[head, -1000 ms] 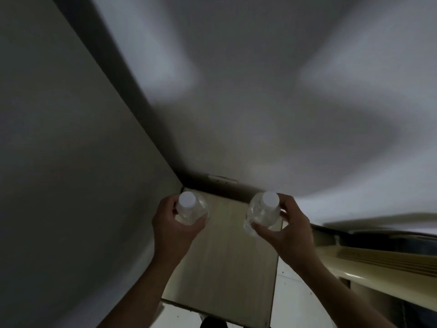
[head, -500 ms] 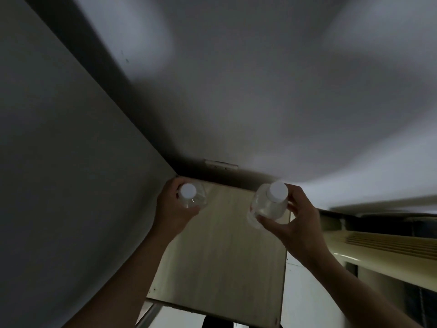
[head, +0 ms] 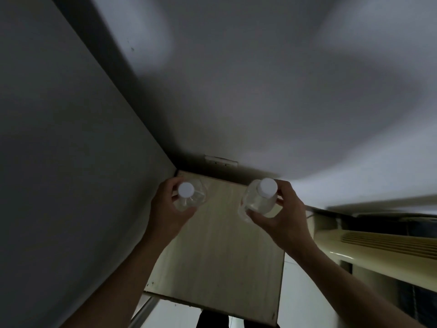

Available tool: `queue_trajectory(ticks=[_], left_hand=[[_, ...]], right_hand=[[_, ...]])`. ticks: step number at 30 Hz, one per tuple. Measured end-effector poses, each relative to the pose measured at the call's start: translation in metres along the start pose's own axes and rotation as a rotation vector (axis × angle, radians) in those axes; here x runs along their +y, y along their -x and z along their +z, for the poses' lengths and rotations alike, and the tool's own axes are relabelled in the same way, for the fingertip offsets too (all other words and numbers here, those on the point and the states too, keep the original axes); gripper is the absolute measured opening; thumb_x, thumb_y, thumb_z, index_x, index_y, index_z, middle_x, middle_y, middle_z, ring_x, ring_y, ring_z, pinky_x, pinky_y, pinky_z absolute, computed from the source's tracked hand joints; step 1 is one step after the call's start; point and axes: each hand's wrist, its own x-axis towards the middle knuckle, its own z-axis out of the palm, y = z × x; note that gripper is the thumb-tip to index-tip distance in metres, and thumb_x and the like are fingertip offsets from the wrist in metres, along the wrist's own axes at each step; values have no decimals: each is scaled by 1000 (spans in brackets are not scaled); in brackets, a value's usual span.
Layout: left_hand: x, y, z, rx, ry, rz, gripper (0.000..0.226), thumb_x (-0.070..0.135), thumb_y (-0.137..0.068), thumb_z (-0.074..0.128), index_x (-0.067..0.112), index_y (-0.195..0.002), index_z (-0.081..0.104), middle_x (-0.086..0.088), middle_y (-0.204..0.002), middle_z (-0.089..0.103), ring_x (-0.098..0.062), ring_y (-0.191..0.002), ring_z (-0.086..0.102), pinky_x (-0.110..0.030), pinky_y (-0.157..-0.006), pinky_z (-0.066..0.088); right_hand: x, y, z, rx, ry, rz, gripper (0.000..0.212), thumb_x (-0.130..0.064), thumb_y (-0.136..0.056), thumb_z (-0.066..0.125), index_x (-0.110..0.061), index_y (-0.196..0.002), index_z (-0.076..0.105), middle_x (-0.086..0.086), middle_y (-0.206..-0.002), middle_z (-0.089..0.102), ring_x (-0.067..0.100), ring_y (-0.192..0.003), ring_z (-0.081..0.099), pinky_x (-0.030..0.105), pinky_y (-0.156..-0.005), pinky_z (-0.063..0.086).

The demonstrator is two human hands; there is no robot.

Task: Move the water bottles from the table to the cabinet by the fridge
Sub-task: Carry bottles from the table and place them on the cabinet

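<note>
Low in the middle of the frame, the left hand is wrapping its fingers around a clear plastic water bottle with a white screw cap, holding it upright at the far left corner of the pale wood-grain cabinet top. Whether its base is touching the wood cannot be told. Just right of centre, the right hand is gripping a second clear white-capped bottle by the shoulder and upper body, tilted slightly and apparently above the surface. A tall grey panel is filling the left of the frame, and a cream-coloured ribbed appliance is sitting at lower right.

The bottles appear to be full, so they are probably fairly heavy for their size. Thin plastic walls are likely yielding under a hard squeeze and smooth enough to slip; a grip around the firmer shoulder below the cap seems safest.
</note>
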Motion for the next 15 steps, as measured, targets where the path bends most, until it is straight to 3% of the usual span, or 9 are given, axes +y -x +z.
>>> queue_trajectory(ticks=[5, 9, 15], left_hand=[[0, 5, -3, 24, 37, -3, 75, 4, -64, 90, 40, -118, 54, 3, -127, 62, -16, -116, 62, -44, -95, 56], [-3, 5, -5, 22, 52, -2, 71, 3, -65, 89, 29, -121, 55, 2, -127, 62, -13, -115, 62, -44, -95, 56], [-3, 3, -4, 16, 90, -10, 68, 2, -65, 89, 24, -121, 57, 3, -125, 64, -12, -114, 63, -41, -95, 56]], right_hand=[[-3, -6, 20, -15, 22, 12, 71, -29, -65, 90, -34, -121, 45, -15, -115, 55, 8, -105, 55, 11, -79, 37], [-6, -12, 33, -35, 30, 16, 67, -25, -67, 90, -37, -113, 43, -17, -108, 53, -1, -97, 50, 8, -77, 32], [1, -21, 51, -47, 56, 2, 66, -22, -68, 89, -37, -113, 43, -11, -112, 55, 6, -99, 52, 11, -79, 35]])
